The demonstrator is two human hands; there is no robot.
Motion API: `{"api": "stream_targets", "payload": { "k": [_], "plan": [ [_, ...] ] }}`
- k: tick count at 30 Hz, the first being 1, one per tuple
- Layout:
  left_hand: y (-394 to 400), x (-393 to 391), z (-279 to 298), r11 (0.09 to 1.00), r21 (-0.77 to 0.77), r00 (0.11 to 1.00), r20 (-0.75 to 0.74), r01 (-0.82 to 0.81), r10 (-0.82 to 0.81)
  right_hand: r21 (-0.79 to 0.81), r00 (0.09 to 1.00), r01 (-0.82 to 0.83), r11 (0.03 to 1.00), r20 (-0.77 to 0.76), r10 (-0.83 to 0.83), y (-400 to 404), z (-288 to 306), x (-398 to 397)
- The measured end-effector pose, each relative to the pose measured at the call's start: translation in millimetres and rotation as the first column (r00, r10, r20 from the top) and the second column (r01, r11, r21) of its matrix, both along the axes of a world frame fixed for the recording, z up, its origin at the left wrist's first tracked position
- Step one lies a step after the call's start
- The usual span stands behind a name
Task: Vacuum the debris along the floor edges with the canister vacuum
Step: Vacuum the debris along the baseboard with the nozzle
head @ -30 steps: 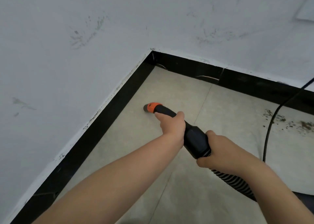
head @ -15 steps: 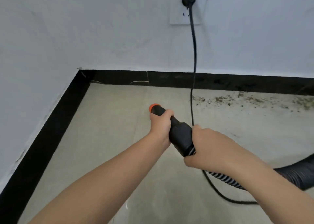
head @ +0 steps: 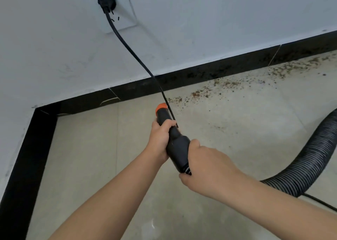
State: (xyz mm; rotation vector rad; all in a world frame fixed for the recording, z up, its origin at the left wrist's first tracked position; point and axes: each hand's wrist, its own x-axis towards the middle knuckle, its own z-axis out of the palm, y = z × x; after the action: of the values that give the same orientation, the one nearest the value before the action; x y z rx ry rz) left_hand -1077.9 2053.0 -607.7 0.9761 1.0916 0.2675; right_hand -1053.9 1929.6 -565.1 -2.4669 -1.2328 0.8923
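Note:
Both hands hold a black vacuum nozzle (head: 176,141) with an orange tip (head: 161,107). My left hand (head: 160,137) grips its narrow front part; my right hand (head: 204,164) grips the thick rear end where the ribbed black hose (head: 308,159) joins. The tip points toward the black skirting (head: 138,91), short of a trail of brown debris (head: 228,86) that runs along the floor edge to the right. The canister itself is out of view.
A black power cord (head: 131,52) hangs from a plug in a white wall socket (head: 105,0), passes just right of the nozzle tip and reappears on the floor at lower right. The room corner (head: 39,110) lies to the left. Beige floor tiles (head: 87,157) surround the hands.
The view has swung right from the corner along the back wall. The nozzle tip has moved right and forward, closer to the debris trail and the cord; both hands keep their hold.

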Motion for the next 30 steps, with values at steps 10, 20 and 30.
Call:
{"api": "stream_targets", "payload": {
  "k": [10,20,30],
  "plan": [
    [2.0,22.3,-6.2,0.997,0.053,0.998,0.034,0.049,-0.051,-0.016,0.996,0.085,0.996,0.000,-0.085,5.0,-17.1,12.0],
    [-13.6,10.3,-12.7,0.996,0.035,0.996,0.040,0.082,-0.083,-0.072,0.998,0.050,0.996,-0.046,-0.053,-16.8,-7.2,0.8],
    [-23.8,-2.9,-1.2,0.992,-0.031,0.993,-0.005,0.119,-0.119,-0.086,0.999,0.018,0.996,-0.033,-0.021,-27.0,12.4,-10.2]
  ]
}}
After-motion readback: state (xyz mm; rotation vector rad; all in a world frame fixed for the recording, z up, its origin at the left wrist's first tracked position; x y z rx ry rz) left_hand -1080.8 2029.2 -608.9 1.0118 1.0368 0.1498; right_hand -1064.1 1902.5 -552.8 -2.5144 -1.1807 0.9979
